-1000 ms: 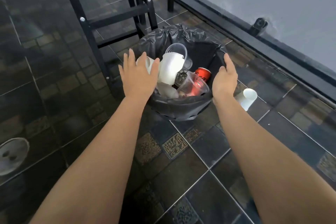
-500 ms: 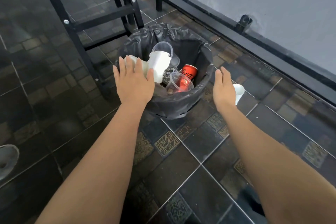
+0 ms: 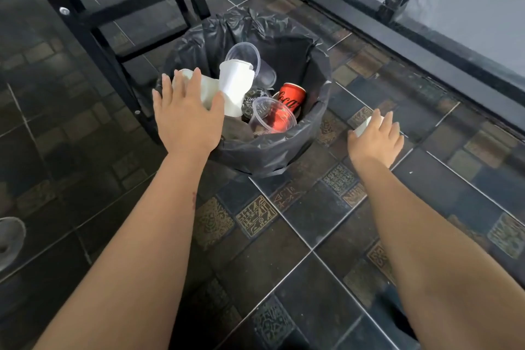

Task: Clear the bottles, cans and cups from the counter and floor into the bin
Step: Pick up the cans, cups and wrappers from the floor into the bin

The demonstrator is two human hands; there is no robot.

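The bin, lined with a black bag, stands on the dark tiled floor. It holds white cups, clear plastic cups and a red cola can. My left hand lies flat with fingers spread over the bin's left rim, resting on a white cup inside. To the right of the bin, my right hand is curled over a small white cup lying on the floor, thumb on its near side. Most of that cup is hidden under the hand.
A black metal frame with crossbars stands just behind and left of the bin. A black rail runs along the grey wall at the right. A grey round object sits at the left edge.
My right hand has dropped from the bin's right rim down and to the right onto the white cup on the floor. The left hand has stayed over the bin's left side.
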